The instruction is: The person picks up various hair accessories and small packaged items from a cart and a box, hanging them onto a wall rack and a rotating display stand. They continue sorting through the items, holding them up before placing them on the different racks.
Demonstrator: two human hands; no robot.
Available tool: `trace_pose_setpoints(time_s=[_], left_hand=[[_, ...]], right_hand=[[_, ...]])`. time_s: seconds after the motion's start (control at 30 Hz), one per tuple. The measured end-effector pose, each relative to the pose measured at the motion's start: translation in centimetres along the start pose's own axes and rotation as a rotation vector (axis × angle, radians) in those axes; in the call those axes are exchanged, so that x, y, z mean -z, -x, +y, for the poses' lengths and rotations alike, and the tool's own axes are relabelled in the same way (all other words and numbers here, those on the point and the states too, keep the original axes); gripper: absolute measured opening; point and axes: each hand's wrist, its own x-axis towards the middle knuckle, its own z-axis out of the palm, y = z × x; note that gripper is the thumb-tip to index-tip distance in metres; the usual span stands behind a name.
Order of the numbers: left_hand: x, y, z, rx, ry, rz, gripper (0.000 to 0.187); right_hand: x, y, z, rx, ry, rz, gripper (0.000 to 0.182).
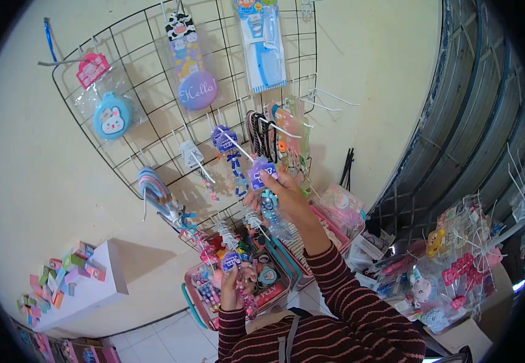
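My right hand (pixel 291 196) is raised to the wire grid rack. Its fingers pinch a purple header card (pixel 259 176) at the tip of a white hook (pixel 238 145), and blue beads (pixel 269 204) hang below the card. Lower down, my left hand (pixel 231 293) grips another purple card (pixel 230 261), with pink and purple beads (pixel 248 302) dangling beside it. A similar purple card (pixel 223 138) with a dark blue bead strand (pixel 236 171) hangs farther back on the rack. Black hair ties (pixel 262 134) hang near my right hand.
The wire grid (pixel 147 48) on the wall carries a blue round mirror pack (pixel 112 116), a purple "Hello!" disc (pixel 198 91) and a comb set (pixel 267 54). Hooks stick outward. Baskets (pixel 193 308) of accessories stand below. At left is a white shelf (pixel 106 284); packaged goods (pixel 468 272) hang at right.
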Motion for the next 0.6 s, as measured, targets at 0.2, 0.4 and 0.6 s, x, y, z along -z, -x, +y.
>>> trace_pose_setpoints(time_s=[0.2,0.4,0.6], left_hand=[[1.0,-1.4,-0.1,0.07,0.022,0.002,0.03],[2.5,-2.5,-0.2,0.102,0.041,-0.143,0.031],[2.4,-1.3,-0.1,0.117,0.031,-0.119,0.032]], right_hand=[[1.3,-0.4,0.9,0.029,0.069,-0.032,0.026],[1.2,-2.7,1.6,0.015,0.083,0.069,0.026],[1.5,-7.8,4.3,-0.034,0.081,0.089,0.031]])
